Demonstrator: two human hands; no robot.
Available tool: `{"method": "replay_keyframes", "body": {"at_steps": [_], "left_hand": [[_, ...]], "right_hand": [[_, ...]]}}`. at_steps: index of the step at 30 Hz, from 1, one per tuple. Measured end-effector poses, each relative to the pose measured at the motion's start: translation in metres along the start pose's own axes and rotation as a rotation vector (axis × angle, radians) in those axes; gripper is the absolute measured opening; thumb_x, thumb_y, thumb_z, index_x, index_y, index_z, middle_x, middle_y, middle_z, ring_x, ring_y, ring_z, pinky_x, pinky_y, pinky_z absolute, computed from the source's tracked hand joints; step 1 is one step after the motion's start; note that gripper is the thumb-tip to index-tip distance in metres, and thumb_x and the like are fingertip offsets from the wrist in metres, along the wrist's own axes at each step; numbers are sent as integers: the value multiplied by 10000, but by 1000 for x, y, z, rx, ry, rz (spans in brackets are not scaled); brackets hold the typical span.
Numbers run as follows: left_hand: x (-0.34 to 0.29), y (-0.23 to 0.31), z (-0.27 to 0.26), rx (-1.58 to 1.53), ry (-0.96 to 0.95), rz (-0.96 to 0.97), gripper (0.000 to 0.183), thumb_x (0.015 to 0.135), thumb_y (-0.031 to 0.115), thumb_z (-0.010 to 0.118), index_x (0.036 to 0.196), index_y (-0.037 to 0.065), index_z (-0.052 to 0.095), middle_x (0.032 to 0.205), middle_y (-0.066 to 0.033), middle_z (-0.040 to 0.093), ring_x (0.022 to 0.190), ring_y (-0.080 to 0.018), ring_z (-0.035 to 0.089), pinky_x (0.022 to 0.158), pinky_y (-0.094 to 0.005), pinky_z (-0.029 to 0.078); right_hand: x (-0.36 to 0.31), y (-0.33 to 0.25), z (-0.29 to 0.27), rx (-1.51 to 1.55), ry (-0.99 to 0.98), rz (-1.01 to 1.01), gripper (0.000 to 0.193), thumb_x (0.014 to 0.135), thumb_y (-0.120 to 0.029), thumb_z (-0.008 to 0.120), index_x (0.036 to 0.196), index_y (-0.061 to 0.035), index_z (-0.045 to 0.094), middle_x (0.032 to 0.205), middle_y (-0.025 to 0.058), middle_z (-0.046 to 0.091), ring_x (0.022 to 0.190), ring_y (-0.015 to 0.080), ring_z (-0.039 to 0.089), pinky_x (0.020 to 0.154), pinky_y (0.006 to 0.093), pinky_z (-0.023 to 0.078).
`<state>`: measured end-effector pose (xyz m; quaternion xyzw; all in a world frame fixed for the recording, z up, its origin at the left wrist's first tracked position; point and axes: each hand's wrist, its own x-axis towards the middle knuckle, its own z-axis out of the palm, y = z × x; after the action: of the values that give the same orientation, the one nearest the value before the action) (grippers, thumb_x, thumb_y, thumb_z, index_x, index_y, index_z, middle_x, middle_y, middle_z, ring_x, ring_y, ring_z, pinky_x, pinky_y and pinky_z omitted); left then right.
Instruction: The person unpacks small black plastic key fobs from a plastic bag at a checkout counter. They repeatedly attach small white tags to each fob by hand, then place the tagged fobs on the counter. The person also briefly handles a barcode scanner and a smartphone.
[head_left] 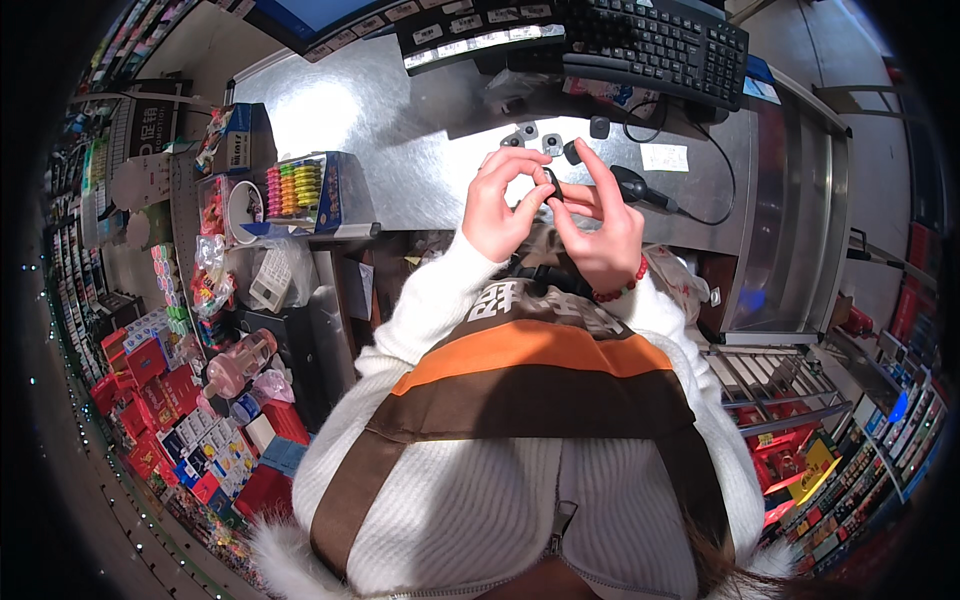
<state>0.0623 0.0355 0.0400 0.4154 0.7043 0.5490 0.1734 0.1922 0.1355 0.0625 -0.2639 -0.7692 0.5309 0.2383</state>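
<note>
My left hand (503,204) and my right hand (603,226) come together above the front part of a shiny metal counter (420,150). Pinched between the fingers of both is a small, thin black piece (554,184), whose exact kind I cannot make out. Against the tip of my right index finger shows another small black piece (572,152); whether it is held or lies on the counter is unclear. Just beyond the fingers lie several small dark pieces, among them a black and clear one (552,145) and a squarish black one (599,127).
A black handheld scanner (630,184) with a cable lies right of my hands, near a white paper slip (664,157). A black keyboard (665,50) stands at the back. To the left is a clear box of colourful small goods (305,190); a metal rail edges the right.
</note>
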Motion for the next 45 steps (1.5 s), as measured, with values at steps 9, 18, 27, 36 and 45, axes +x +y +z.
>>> {"method": "replay_keyframes", "body": {"at_steps": [9,18,27,36,45], "left_hand": [[-3,-2,5,-156,14,-73,121,837,-4,692,867,15,576,1118,-153,642,1071,-323,613,966,-406,466],[-1,8,1,333,93,93,318,672,212,895,843,81,662,980,-77,569,938,-294,529,822,-397,447],[-1,4,-7,164,41,39,169,724,141,844,795,78,704,852,-46,572,873,-248,523,794,-369,435],[0,9,-8,-11,-20,-21,141,792,50,768,831,25,635,897,-97,594,889,-275,618,827,-391,465],[-3,10,-9,-26,-16,27,147,805,-4,744,843,11,602,947,-114,605,1006,-289,668,872,-383,492]], "right_hand": [[4,-2,-5,30,99,88,697,839,22,703,1477,-57,434,945,167,752,897,221,748,803,330,616],[0,0,-7,-99,37,-35,709,824,18,712,1477,-51,444,940,157,752,906,205,747,807,326,614],[0,1,-4,-36,25,-114,666,812,0,709,1437,-48,484,934,156,758,860,245,760,772,328,617],[0,-5,-6,67,38,28,695,823,52,707,1465,-23,450,913,123,749,922,150,724,829,305,602],[1,-13,-12,149,40,203,599,802,43,716,1372,-10,542,899,127,748,878,151,723,798,300,607]]}}
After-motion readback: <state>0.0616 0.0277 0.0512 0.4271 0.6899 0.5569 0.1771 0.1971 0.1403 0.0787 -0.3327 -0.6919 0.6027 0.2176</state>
